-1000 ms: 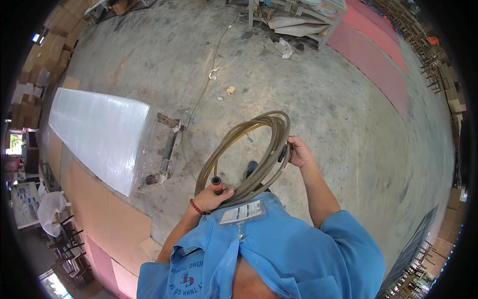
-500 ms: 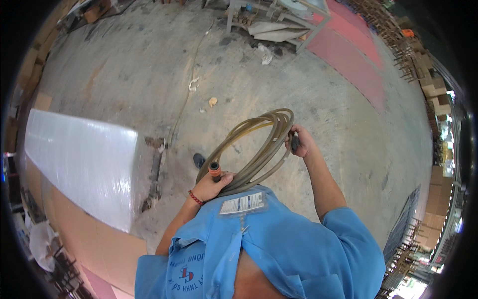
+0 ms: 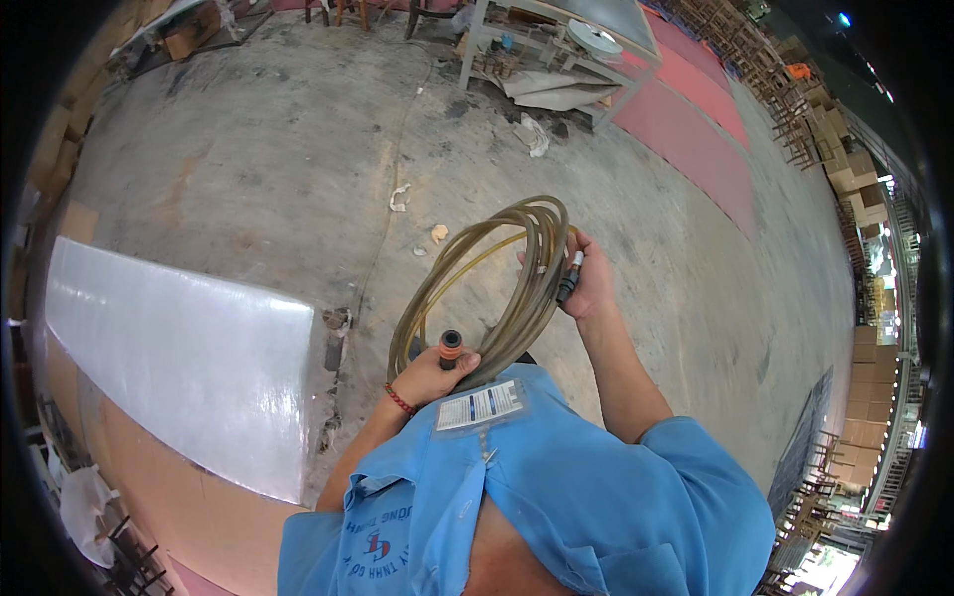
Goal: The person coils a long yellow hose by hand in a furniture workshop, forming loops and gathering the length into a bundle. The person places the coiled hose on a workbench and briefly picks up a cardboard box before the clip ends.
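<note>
Several loops of hose (image 3: 532,303) hang gathered in one slanted coil, held up off the ground in front of the person's body, leaning up and to the right. Both ends that show carry fittings: an orange fitting (image 3: 450,348) with a dark mouth stands at the lower left, and a dark fitting (image 3: 568,283) lies at the right side.

The left hand (image 3: 429,375) grips the bottom of the bundle, its thumb across the strands and the orange fitting poking up beside the thumb. The right hand (image 3: 593,278) is curled around the coil's right side, the dark fitting lying against its fingers; part of that grip is behind the strands, so how firmly it closes I cannot tell.

For a neat hold, the lower grip should take every strand at once, since a loop outside it could slip and tangle. Both fittings are best held clear of the loops, and the strands laid side by side rather than crossed or twisted.

Just below the coil, a badge (image 3: 480,407) lies on the blue shirt (image 3: 596,487). Beyond is stained concrete floor (image 3: 676,298) with scraps on it; a plastic-wrapped block (image 3: 199,358) lies to the left beside cardboard (image 3: 169,452), and a table (image 3: 475,50) stands farther ahead.
</note>
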Available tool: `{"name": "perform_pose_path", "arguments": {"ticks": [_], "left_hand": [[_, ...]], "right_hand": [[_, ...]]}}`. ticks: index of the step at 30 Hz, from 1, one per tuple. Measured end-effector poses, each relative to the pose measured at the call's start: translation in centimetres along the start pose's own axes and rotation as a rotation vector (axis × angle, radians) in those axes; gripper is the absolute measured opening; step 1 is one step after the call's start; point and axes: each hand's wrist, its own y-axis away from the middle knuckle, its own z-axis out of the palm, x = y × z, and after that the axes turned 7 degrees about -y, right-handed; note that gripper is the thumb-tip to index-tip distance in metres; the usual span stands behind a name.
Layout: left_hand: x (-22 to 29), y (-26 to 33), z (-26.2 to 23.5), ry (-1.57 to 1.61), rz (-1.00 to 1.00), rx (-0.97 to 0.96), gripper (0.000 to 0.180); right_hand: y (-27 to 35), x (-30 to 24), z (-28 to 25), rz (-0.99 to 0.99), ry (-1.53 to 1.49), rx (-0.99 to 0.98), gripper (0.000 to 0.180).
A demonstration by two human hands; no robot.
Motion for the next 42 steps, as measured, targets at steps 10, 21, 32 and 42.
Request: {"name": "perform_pose_path", "arguments": {"ticks": [10, 21, 32, 42], "left_hand": [[2.2, -1.6, -2.4, -0.176, -0.091, 0.075, 0.043], [3.7, -7.5, -2.0, -0.070, -0.010, -0.018, 0.051], [6.2, -10.6, -3.0, -0.229, -0.261, 0.005, 0.057], [7.4, -12.8, -2.9, -0.152, 0.086, 0.583, 0.036]], "right_hand": [[-7.6, 1.8, 1.3, 0.035, 0.054, -0.144, 0.055], [-11.1, -0.8, 0.2, 0.362, -0.490, -0.767, 0.070], [-14.2, -5.7, 0.2, 0.272, 0.046, -0.156, 0.036], [-14.8, -4.0, 2.9, 0.114, 0.181, -0.121, 0.026]]}}
